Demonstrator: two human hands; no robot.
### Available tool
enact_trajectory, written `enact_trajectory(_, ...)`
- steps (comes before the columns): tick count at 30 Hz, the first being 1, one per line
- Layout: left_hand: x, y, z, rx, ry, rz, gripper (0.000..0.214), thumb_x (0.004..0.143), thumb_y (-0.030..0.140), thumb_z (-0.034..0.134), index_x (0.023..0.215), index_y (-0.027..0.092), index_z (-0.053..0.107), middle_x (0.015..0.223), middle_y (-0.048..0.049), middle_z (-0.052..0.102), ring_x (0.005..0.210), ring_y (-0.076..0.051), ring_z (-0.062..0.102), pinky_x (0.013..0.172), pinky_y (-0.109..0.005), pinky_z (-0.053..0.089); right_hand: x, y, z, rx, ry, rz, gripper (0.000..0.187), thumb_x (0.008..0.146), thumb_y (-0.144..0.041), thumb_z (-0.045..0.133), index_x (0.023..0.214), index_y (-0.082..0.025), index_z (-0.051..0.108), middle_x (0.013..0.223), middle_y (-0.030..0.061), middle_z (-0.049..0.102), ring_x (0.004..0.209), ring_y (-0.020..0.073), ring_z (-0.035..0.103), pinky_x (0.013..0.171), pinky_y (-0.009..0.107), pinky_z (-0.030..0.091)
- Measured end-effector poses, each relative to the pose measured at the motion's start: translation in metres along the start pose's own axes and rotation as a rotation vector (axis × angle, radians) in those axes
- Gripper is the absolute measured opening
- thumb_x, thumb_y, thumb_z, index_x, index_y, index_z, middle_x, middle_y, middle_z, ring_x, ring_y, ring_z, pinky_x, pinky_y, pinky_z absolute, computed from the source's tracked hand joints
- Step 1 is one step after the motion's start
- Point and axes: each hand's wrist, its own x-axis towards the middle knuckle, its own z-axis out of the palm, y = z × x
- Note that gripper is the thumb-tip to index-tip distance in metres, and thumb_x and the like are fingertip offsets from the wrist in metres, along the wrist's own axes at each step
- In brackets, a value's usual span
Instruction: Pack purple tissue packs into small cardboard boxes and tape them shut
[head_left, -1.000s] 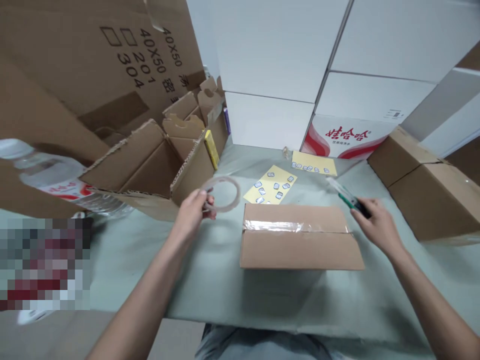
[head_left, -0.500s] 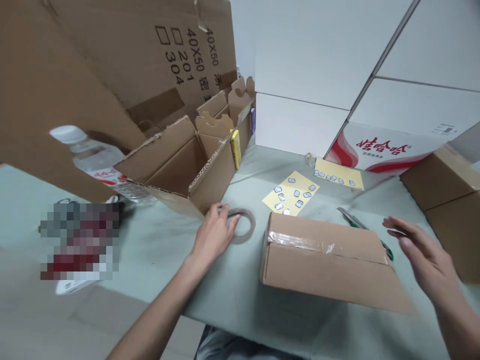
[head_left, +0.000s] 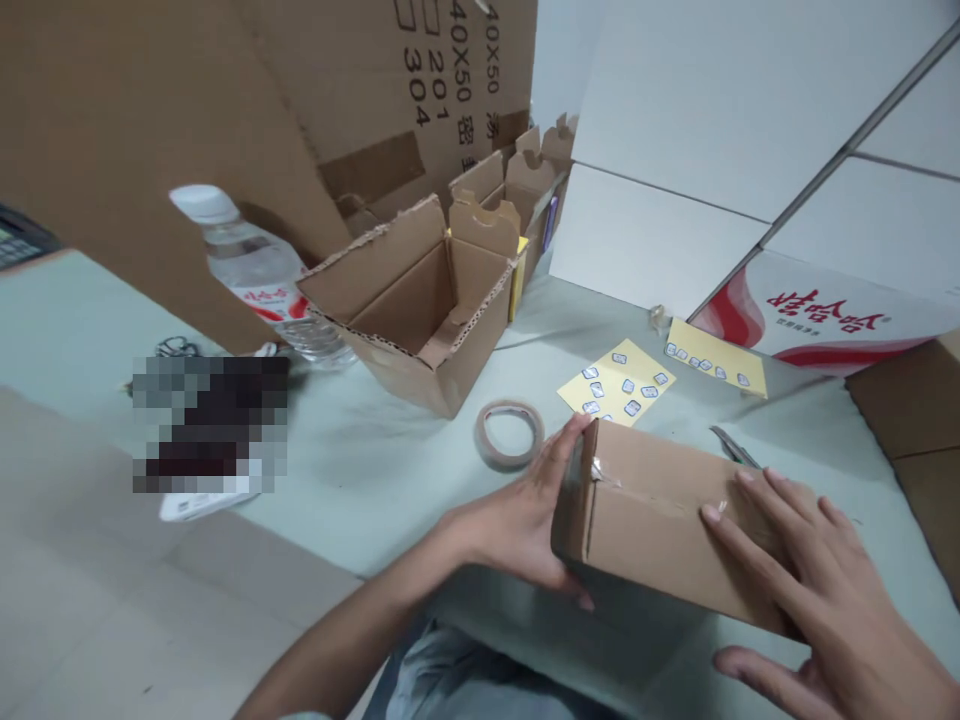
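Observation:
A small cardboard box [head_left: 660, 520] sealed along its top with clear tape is held between both hands near the table's front edge. My left hand [head_left: 517, 520] clasps its left end, fingers up the side and thumb under. My right hand [head_left: 817, 590] lies over its right part, fingers spread on top and thumb below. A roll of clear tape [head_left: 508, 434] lies flat on the pale green table [head_left: 360, 470], just left of the box. Scissors with a green handle [head_left: 735, 448] lie behind the box, partly hidden.
An open cardboard box [head_left: 420, 310] stands at centre left with a water bottle [head_left: 255, 275] beside it. Two yellow sheets with small stickers [head_left: 616, 380] lie beyond the held box. White cartons [head_left: 660, 230] stack at the back; a brown box [head_left: 922, 430] sits right.
My left hand put the tape roll down on the table and my right hand let go of the scissors. Both hands then moved onto the sealed box and gripped it.

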Motion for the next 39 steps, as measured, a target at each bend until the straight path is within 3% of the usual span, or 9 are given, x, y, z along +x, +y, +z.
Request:
enact_trajectory(5, 0.005, 0.005, 0.002, 0.053, 0.153, 0.098, 0.162, 0.053, 0.040, 0.096, 0.154, 0.033, -0.030, 0.167, -0.0243, 0.013, 0.153, -0.048, 0.021, 0.121, -0.070, 0.022, -0.010, 0.008, 0.003, 0.012, -0.003, 0.058, 0.075, 0.094, -0.038, 0.054, 0.162, -0.033, 0.023, 0.167, 0.0130, 0.023, 0.146, 0.0490, 0.032, 0.104, 0.074, 0.039)
enact_trajectory(9, 0.005, 0.028, 0.011, 0.005, 0.235, 0.164, 0.161, 0.052, 0.035, 0.095, 0.153, 0.038, -0.031, 0.167, -0.0220, 0.009, 0.152, -0.050, 0.022, 0.119, -0.073, 0.022, -0.023, 0.009, -0.002, 0.024, -0.005, 0.132, 0.074, 0.096, -0.037, 0.051, 0.163, -0.034, 0.018, 0.168, 0.0115, 0.023, 0.148, 0.0457, 0.033, 0.110, 0.072, 0.036)
enact_trajectory(14, -0.011, 0.050, 0.013, 0.088, 0.296, 0.270, 0.147, 0.056, 0.049, 0.092, 0.160, 0.034, -0.010, 0.163, -0.0199, 0.024, 0.150, -0.049, 0.028, 0.121, -0.067, 0.025, -0.036, 0.005, -0.003, 0.027, 0.009, 0.106, 0.074, 0.095, -0.025, 0.047, 0.163, -0.030, 0.020, 0.168, 0.0126, 0.024, 0.150, 0.0433, 0.031, 0.115, 0.072, 0.030)
enact_trajectory(19, -0.030, 0.049, 0.030, 0.098, 0.065, 0.409, 0.112, 0.085, 0.038, 0.071, 0.160, 0.038, -0.012, 0.162, -0.0119, 0.038, 0.150, -0.034, 0.038, 0.121, -0.050, 0.037, -0.050, 0.007, 0.001, 0.083, 0.053, 0.150, 0.071, 0.094, -0.018, 0.045, 0.160, -0.036, 0.028, 0.167, 0.0071, 0.029, 0.150, 0.0381, 0.034, 0.110, 0.060, 0.047)
enact_trajectory(21, -0.031, 0.039, 0.045, 0.098, -0.012, 0.397, 0.112, 0.088, 0.033, 0.069, 0.157, 0.042, -0.019, 0.165, -0.0079, 0.033, 0.153, -0.032, 0.031, 0.124, -0.051, 0.032, -0.053, 0.006, 0.005, 0.129, 0.061, 0.204, 0.068, 0.096, -0.018, 0.044, 0.160, -0.038, 0.029, 0.168, 0.0066, 0.027, 0.149, 0.0350, 0.037, 0.105, 0.051, 0.054)
enact_trajectory(24, -0.026, 0.021, 0.064, 0.124, 0.000, 0.341, 0.132, 0.075, 0.041, 0.084, 0.155, 0.044, -0.022, 0.172, -0.0097, 0.006, 0.157, -0.038, 0.015, 0.123, -0.058, 0.030, -0.047, -0.001, 0.021, 0.241, 0.126, 0.336, 0.065, 0.101, -0.019, 0.039, 0.160, -0.041, 0.027, 0.170, 0.0061, 0.019, 0.152, 0.0316, 0.032, 0.103, 0.047, 0.056)
enact_trajectory(28, -0.019, 0.010, 0.067, 0.101, 0.029, 0.287, 0.127, 0.069, 0.042, 0.088, 0.158, 0.041, -0.002, 0.169, -0.0158, 0.000, 0.157, -0.044, 0.009, 0.118, -0.063, 0.036, -0.034, -0.003, 0.045, 0.418, 0.270, 0.403, 0.060, 0.104, -0.021, 0.038, 0.159, -0.041, 0.026, 0.167, 0.0074, 0.027, 0.152, 0.0277, 0.032, 0.108, 0.048, 0.052)
enact_trajectory(34, -0.016, 0.010, 0.066, 0.080, 0.012, 0.353, 0.113, 0.069, 0.040, 0.088, 0.155, 0.038, 0.014, 0.169, -0.0154, 0.005, 0.158, -0.039, 0.011, 0.117, -0.058, 0.039, -0.014, 0.063, 0.051, 0.789, 0.465, 0.706, 0.040, 0.099, -0.041, 0.052, 0.136, -0.025, 0.057, 0.125, 0.0110, 0.070, 0.114, 0.0242, 0.068, 0.094, 0.043, 0.058)
enact_trajectory(39, -0.015, -0.002, 0.073, 0.084, -0.053, 0.395, 0.132, 0.054, 0.058, 0.092, 0.155, 0.045, 0.008, 0.171, -0.0114, 0.002, 0.155, -0.042, 0.020, 0.114, -0.055, 0.044, 0.057, 0.133, 0.068, 0.797, 0.209, 0.700, 0.031, 0.095, -0.042, 0.061, 0.110, -0.015, 0.069, 0.101, 0.0094, 0.074, 0.094, 0.0239, 0.070, 0.087, 0.042, 0.058)
